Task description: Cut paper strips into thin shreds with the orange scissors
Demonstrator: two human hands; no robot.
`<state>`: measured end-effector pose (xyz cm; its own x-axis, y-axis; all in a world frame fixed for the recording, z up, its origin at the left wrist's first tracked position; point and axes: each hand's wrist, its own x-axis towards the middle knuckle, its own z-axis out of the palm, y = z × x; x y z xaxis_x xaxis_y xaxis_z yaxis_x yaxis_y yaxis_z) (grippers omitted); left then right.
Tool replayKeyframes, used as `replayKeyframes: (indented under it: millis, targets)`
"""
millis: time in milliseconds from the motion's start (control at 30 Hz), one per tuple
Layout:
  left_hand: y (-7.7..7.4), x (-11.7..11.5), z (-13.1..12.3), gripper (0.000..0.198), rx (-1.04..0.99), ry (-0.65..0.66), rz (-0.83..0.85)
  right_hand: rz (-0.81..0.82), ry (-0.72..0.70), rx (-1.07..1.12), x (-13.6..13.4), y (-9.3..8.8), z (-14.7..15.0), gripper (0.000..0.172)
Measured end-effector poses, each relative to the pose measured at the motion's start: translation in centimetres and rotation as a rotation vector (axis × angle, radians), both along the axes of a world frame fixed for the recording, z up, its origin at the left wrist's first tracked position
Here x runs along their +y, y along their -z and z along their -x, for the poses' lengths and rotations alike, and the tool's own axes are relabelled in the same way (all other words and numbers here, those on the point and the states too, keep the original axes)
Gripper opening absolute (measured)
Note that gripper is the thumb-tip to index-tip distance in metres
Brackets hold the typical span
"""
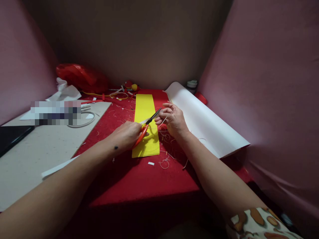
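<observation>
My left hand (pixel 129 133) is closed on orange-handled scissors (pixel 142 135), whose dark blades point up and to the right. Below the scissors lies a yellow ridged strip (pixel 145 108) on the red cloth (pixel 139 186). At the strip's right side, my right hand (pixel 171 119) pinches a thin pale strand (pixel 163 121) near the blade tips. The left fingers are partly hidden behind the handles. Loose curled threads (pixel 164 162) are scattered to the right of the strip.
A large white sheet (pixel 199 116) curves along the right. On the left are a pale board (pixel 32 159), a black flat object (pixel 15 136) and a cable loop (pixel 92 121). Behind sit a red plastic bag (pixel 79 77) and a lidded container (pixel 191 85).
</observation>
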<state>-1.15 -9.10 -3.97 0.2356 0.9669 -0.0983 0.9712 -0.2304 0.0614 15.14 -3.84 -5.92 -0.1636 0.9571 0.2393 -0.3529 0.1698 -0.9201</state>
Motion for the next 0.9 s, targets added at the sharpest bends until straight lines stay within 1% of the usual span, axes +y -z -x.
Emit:
replayKeyframes:
  millis: [100, 133, 200, 300, 400, 467, 533, 633, 700, 733, 767, 833, 900]
  targets:
    - [-0.4, 0.0, 0.0, 0.043, -0.038, -0.002, -0.001, -0.003, 0.011, 0.017, 0.1, 0.0, -0.1, 0.039]
    - [-0.5, 0.0, 0.1, 0.042, -0.045, -0.024, -0.022, 0.000, 0.017, 0.024, 0.2, 0.0, -0.2, 0.039]
    - [-0.6, 0.0, 0.5, 0.039, -0.028, -0.104, -0.115, 0.006, 0.033, 0.043, 0.3, -0.1, -0.3, 0.039]
    - [-0.5, 0.3, 1.7, 0.035, 0.073, -0.203, -0.290, 0.017, 0.065, 0.083, 0.6, -0.3, -0.6, 0.038]
    - [-0.9, 0.9, 3.2, 0.031, 0.222, -0.262, -0.372, 0.041, 0.087, 0.141, 1.0, -0.5, -1.1, 0.034]
    - [-1.7, 1.3, 3.8, 0.029, 0.290, -0.309, -0.374, 0.060, 0.101, 0.184, 1.3, -0.7, -1.5, 0.032]
    - [-2.8, 1.5, 4.0, 0.032, 0.355, -0.350, -0.404, 0.076, 0.117, 0.224, 1.6, -0.9, -1.9, 0.031]
    - [-4.6, 1.9, 3.8, 0.038, 0.362, -0.329, -0.467, 0.098, 0.122, 0.281, 2.0, -1.2, -2.5, 0.030]
    - [-5.7, 2.5, 3.8, 0.035, 0.344, -0.296, -0.425, 0.114, 0.106, 0.310, 2.2, -1.4, -2.8, 0.029]
    - [-6.2, 2.9, 3.9, 0.031, 0.339, -0.322, -0.381, 0.121, 0.094, 0.322, 2.2, -1.5, -3.0, 0.029]
    - [-6.6, 3.3, 4.2, 0.028, 0.340, -0.331, -0.350, 0.126, 0.081, 0.333, 2.3, -1.5, -3.1, 0.029]
    - [-7.1, 4.1, 5.0, 0.029, 0.314, -0.367, -0.360, 0.125, 0.054, 0.356, 2.3, -1.6, -3.3, 0.029]
    - [-7.1, 4.9, 5.8, 0.034, 0.274, -0.394, -0.345, 0.117, 0.036, 0.378, 2.3, -1.6, -3.4, 0.030]
